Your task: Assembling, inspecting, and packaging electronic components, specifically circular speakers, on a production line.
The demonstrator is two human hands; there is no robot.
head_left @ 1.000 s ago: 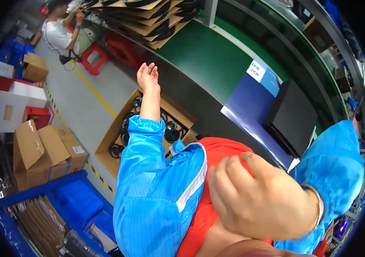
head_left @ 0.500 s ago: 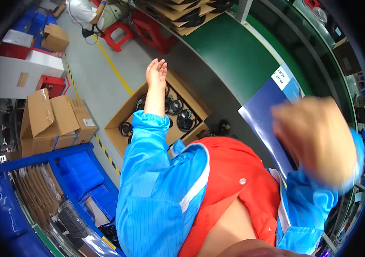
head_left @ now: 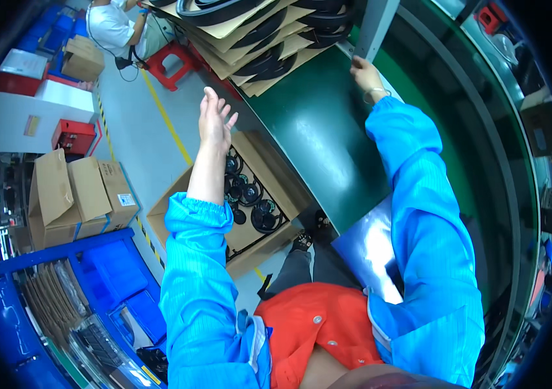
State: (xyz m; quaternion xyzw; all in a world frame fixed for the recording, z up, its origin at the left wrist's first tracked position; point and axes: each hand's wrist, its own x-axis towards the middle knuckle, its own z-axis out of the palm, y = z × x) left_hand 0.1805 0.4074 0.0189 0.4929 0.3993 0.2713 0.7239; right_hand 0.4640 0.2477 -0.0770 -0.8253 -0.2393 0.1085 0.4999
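My left hand (head_left: 216,123) is raised over the far-left side of an open cardboard box (head_left: 298,194). Its fingers are spread and it holds nothing. Inside the box lie several black round parts with curved black bands (head_left: 250,193), looking like headsets. My right hand (head_left: 365,76) reaches out over the far end of the green tabletop (head_left: 308,129), beside a grey metal post (head_left: 377,29). Its fingers are mostly turned away, so their grip is hidden. Left of it rises a stack of brown cardboard sheets (head_left: 243,42) with black curved parts between the layers.
A shiny blue sheet (head_left: 363,243) lies on the near part of the table. Blue bins (head_left: 117,266) and folded cardboard stand at the left, with open cartons (head_left: 81,194) behind. Beyond are a red stool (head_left: 172,65) and a seated person (head_left: 110,29). A green conveyor-like strip (head_left: 464,129) runs at the right.
My right hand has swung from the near right to the far end of the table. My left hand has moved slightly left, its fingers spreading. The view has shifted, showing more of the stack.
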